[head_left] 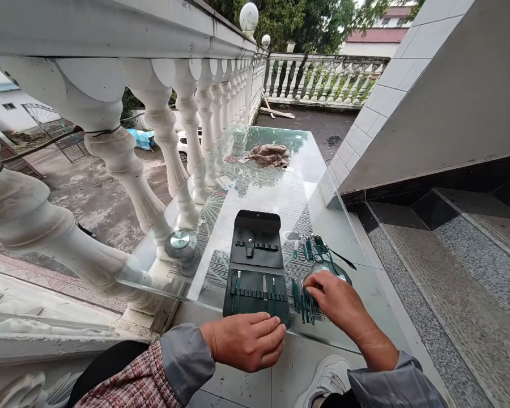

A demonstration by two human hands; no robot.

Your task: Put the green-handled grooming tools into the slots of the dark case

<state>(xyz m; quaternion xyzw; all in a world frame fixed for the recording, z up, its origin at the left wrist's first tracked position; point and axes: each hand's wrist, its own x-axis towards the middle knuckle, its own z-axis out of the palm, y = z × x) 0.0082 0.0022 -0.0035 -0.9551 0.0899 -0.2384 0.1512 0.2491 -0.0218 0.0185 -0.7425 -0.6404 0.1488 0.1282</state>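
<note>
A black manicure case (255, 263) lies unfolded on the glass table, with elastic loops across both panels. Several slim metal tools, among them a flat file (264, 286), stand in the loops of its lower panel. My left hand (250, 341) rests at the case's near edge, its fingers stretched out and close together. To the right of the case, my right hand (338, 299) pinches at a bunch of slim green-handled tools (300, 297); what its fingertips hold is hidden. Just beyond lie several nail clippers (308, 248) and other green tools with ring handles.
The glass tabletop (255, 190) stands on round metal-capped supports (182, 246). A crumpled brown cloth (270, 155) lies toward its far end. A white balustrade (153, 124) runs along the left, and stone steps (446, 255) rise on the right. A white shoe (329, 377) shows below the table.
</note>
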